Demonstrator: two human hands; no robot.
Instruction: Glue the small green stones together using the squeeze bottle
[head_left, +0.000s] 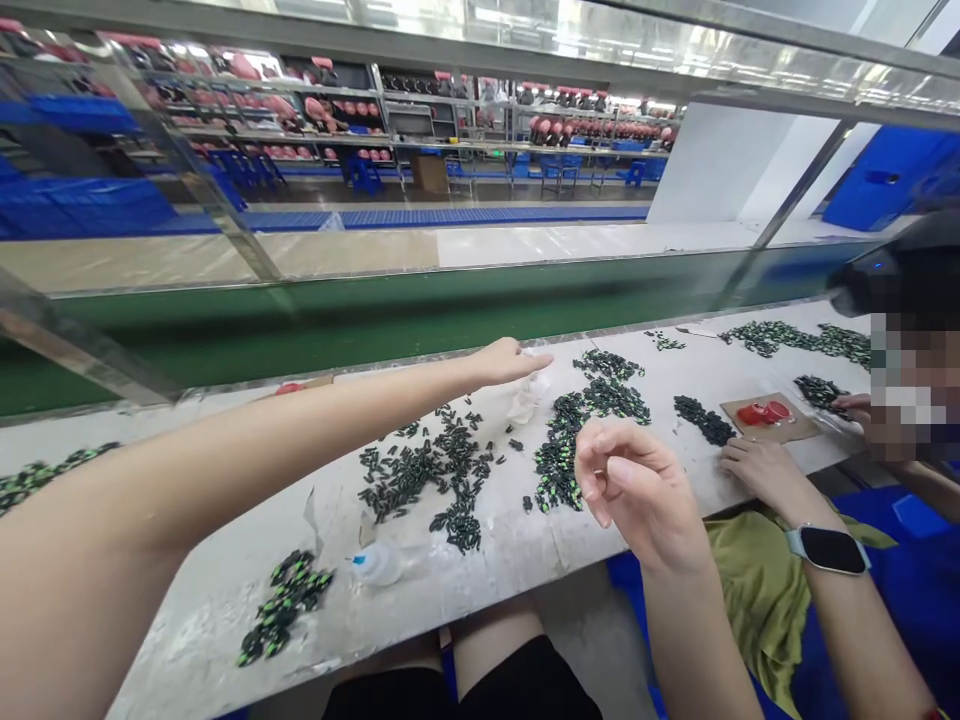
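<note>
My left hand [512, 362] reaches across to the far side of the table, index finger stretched out and the other fingers mostly hidden. Just under it lies a crumpled whitish piece of plastic or tissue [527, 398]; whether they touch is unclear. Above the near edge of the table, my right hand [637, 485] is raised with loosely curled fingers and nothing visible between them. Behind it spreads a pile of small black and green parts [559, 455]. Small plain black parts [409, 475] lie scattered below my left forearm.
A clear bottle with a blue tip [377, 565] lies near a black-green pile [285, 605]. At right, a co-worker's hand [765, 468] rests beside a cardboard piece [795, 425] with red items. A green panel [450, 320] borders the table; a metal post [187, 160] stands left.
</note>
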